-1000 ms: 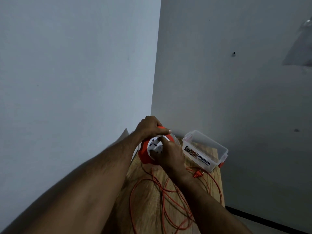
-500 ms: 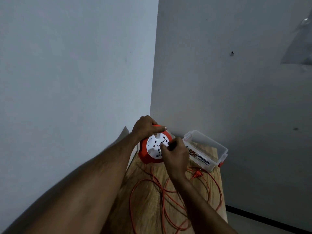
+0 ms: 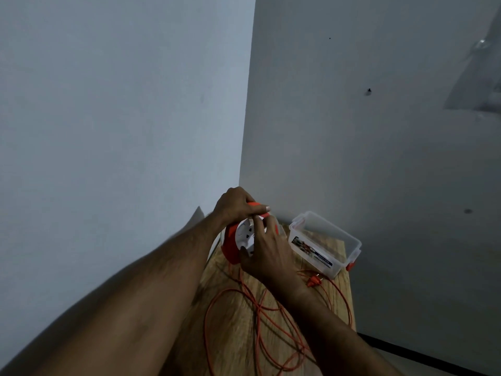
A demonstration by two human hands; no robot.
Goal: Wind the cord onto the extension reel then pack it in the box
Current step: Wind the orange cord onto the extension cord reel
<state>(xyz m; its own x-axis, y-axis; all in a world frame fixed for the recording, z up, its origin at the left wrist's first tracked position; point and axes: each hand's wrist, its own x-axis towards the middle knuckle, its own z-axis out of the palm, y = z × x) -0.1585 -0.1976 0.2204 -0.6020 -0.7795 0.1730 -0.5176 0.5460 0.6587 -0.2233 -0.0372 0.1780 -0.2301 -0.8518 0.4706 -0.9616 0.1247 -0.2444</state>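
Bare grey walls meet in a corner behind a narrow wooden tabletop (image 3: 336,256), and the work is jammed right up against that corner. Standing on edge there is the orange extension reel (image 3: 230,246), its white socket face turned toward the person. The left hand (image 3: 235,206) curls over the reel's top rim, a firm grip that steadies it. The right hand (image 3: 267,252) lies across the white face with fingers bent onto it (whether it pinches a winding knob I cannot tell, since the hand hides it).

What matters for winding is where the slack sits: the orange cord (image 3: 260,321) drops from the reel's lower edge and sprawls in loose loops toward the person, under the right forearm, with its plug (image 3: 313,281) just right of that wrist. So the feed comes from below and near. Most of the cord looks unwound. To the right of the reel waits the clear box (image 3: 325,244), lid off, close to the right hand.
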